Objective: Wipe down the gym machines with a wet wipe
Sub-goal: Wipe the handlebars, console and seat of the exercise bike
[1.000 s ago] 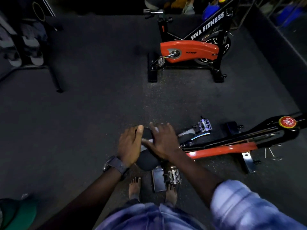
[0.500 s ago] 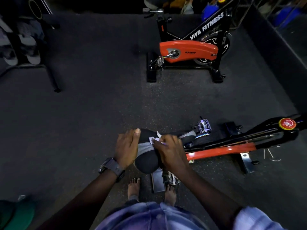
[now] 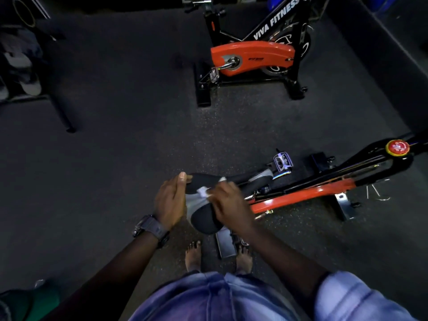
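Dark rubber floor (image 3: 115,158) carries two bikes: one (image 3: 254,56) upright far off, one (image 3: 301,195) close. On the near bike's saddle (image 3: 203,218), whose long axis runs away toward the frame, the right hand (image 3: 229,205) pinches one wipe (image 3: 202,191) in curled fingers. The left hand (image 3: 170,200), fingers straight and together, braces its left edge.

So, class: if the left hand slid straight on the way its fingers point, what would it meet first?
Its fingers point away from the person, along the side of the black and grey padded bike saddle. Past the left hand, only dark speckled rubber floor shows; the way looks free, though depth is uncertain.
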The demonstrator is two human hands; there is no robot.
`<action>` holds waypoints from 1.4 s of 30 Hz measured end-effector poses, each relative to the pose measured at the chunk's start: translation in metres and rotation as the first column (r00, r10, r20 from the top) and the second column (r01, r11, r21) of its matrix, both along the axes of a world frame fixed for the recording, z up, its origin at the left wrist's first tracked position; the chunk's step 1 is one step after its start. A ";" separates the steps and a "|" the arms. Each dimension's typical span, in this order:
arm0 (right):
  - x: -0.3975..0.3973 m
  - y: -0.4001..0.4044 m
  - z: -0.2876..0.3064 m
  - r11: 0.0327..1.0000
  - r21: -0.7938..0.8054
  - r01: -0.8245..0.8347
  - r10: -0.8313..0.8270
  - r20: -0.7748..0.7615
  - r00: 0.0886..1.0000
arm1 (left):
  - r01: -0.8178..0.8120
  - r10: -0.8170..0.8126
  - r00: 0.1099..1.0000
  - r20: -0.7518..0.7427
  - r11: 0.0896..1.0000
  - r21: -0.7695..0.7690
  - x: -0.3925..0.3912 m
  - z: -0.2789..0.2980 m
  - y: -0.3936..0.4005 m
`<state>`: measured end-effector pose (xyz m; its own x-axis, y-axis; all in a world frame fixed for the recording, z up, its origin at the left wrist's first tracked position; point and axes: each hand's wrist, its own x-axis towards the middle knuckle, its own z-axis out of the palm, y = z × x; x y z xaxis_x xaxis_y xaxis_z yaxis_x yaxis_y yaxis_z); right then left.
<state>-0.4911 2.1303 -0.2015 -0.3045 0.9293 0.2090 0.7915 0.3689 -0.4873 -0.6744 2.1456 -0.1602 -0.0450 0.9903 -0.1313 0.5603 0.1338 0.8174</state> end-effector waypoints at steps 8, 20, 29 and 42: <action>-0.030 -0.009 0.002 0.862 0.035 -0.505 0.481 0.256 0.838 | -0.023 0.030 0.994 0.100 0.997 -0.079 -0.016 -0.003 0.010; 0.009 -0.092 -0.044 0.887 0.087 -0.453 0.374 0.440 0.817 | 0.253 -0.250 0.966 -0.069 0.967 0.032 -0.012 0.005 0.005; -0.022 -0.112 -0.047 0.989 0.017 -0.148 0.133 0.350 0.927 | 0.343 -0.342 0.938 0.052 0.939 -0.022 -0.014 0.004 0.015; -0.044 -0.010 0.000 0.943 -0.129 0.307 -0.263 0.276 0.924 | 0.374 -0.373 0.927 -0.030 0.921 0.111 -0.023 0.006 0.018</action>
